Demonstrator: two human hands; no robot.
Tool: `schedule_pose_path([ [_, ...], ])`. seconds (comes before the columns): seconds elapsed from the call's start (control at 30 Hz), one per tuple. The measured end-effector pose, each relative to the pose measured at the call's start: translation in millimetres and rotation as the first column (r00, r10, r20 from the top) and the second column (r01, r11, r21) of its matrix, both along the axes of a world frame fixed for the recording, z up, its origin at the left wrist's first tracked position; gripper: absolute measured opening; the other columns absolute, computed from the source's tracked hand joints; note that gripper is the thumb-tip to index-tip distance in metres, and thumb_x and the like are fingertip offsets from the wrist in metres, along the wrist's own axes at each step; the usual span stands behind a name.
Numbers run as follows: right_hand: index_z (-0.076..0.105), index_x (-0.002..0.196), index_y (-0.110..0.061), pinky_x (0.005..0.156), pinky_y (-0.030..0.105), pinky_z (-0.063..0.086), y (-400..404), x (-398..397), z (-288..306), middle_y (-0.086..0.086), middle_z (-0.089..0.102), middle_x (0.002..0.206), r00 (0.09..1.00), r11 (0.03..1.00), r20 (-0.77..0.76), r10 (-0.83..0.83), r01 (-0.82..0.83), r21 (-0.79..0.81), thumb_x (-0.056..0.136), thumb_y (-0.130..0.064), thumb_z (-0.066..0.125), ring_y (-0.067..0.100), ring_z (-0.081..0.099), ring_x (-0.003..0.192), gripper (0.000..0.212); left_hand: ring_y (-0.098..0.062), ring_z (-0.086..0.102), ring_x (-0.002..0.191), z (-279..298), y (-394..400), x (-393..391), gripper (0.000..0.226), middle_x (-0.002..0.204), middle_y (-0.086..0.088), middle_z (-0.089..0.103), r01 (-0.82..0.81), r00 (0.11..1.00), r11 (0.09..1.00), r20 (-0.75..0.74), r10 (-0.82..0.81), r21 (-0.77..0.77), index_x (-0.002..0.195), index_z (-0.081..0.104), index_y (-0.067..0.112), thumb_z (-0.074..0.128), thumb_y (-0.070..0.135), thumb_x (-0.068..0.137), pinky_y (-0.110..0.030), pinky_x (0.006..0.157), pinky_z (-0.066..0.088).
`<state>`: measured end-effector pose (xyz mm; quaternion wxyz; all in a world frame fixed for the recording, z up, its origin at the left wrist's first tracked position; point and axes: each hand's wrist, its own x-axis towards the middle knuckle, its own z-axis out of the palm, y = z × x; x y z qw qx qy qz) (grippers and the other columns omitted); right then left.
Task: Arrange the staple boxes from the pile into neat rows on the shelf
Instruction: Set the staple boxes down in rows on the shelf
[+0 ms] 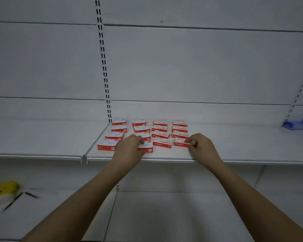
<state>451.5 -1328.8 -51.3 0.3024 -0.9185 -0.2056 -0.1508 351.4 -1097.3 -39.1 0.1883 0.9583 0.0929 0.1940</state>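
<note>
**Sam:** Where are the staple boxes?

**Mia:** They lie flat on the shelf (234, 151), in four lines that run away from the hands toward the back wall. No pile shows here.

**Sam:** What is the left hand (129, 147) doing?

**Mia:** Its fingers curl over the front box of the second line (146, 147). It grips that box from the left end.

**Sam:** And the right hand (202, 145)?

**Mia:** It pinches the right end of the front box of the far right line (181, 143). So each hand holds one box, and both are at the front, nearest the person.

**Sam:** Which way do the boxes point?

**Mia:** Their long sides go from left to right, from one hand across to the other. The one under the left hand looks a little turned next to the front box between the hands (162, 142).

**Sam:** So what matters for the next move?

**Mia:** I think the two held boxes need small pushes to sit in line with that middle box. The left hand is nearer the left two lines, the right hand nearer the right two.
</note>
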Motion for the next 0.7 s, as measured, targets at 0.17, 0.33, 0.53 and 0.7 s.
schedule_pose_path([
  [0.17, 0.068, 0.110, -0.013, 0.084, 0.019, 0.041, -5.5, 5.9, -14.9, 0.004, 0.060, 0.115, 0.999, 0.996, 0.043, 0.032, -0.036, 0.077, 0.092, -0.009, 0.055, 0.015, 0.057, 0.097, 0.023, -0.017, 0.059, 0.104, -1.5, -7.4, -3.1, 0.036, 0.119, -0.001, 0.061, -0.052, 0.999, 0.999, 0.016, 0.052, 0.011, 0.121, 0.060, 0.019, 0.067, 0.029, 0.087, -0.029, 0.088, 0.047],
  [0.33, 0.065, 0.116, -0.013, 0.087, 0.022, 0.041, -6.2, 8.6, -12.3, 0.005, 0.057, 0.120, 0.998, 0.992, 0.018, 0.062, -0.064, 0.107, 0.092, -0.014, 0.056, 0.018, 0.057, 0.101, 0.025, -0.019, 0.056, 0.111, 3.1, -11.4, -7.7, 0.040, 0.128, -0.002, 0.056, -0.047, 0.999, 0.994, -0.009, 0.048, 0.098, 0.128, 0.055, 0.019, 0.063, 0.027, 0.090, -0.031, 0.093, 0.046],
  [0.53, 0.064, 0.105, -0.021, 0.077, 0.025, 0.046, 31.6, -7.3, 24.1, -0.002, 0.061, 0.107, 0.984, 0.990, 0.159, 0.081, -0.097, 0.099, 0.092, -0.029, 0.055, 0.012, 0.056, 0.091, 0.018, -0.018, 0.049, 0.118, 26.4, 10.4, -32.8, 0.044, 0.135, 0.005, 0.053, -0.084, 0.995, 0.954, 0.076, 0.065, 0.289, 0.131, 0.051, 0.027, 0.052, 0.047, 0.091, -0.036, 0.094, 0.043],
  [0.7, 0.066, 0.095, -0.021, 0.074, 0.034, 0.052, 117.4, -47.7, 60.0, -0.003, 0.068, 0.093, 0.919, 0.919, -0.020, 0.394, -0.395, -0.009, 0.091, -0.030, 0.053, 0.013, 0.061, 0.080, 0.016, -0.020, 0.053, 0.114, 45.2, 72.0, -68.8, 0.044, 0.129, 0.003, 0.058, -0.212, 0.977, 0.944, 0.032, 0.211, 0.254, 0.126, 0.055, 0.029, 0.045, 0.055, 0.092, -0.037, 0.092, 0.043],
])
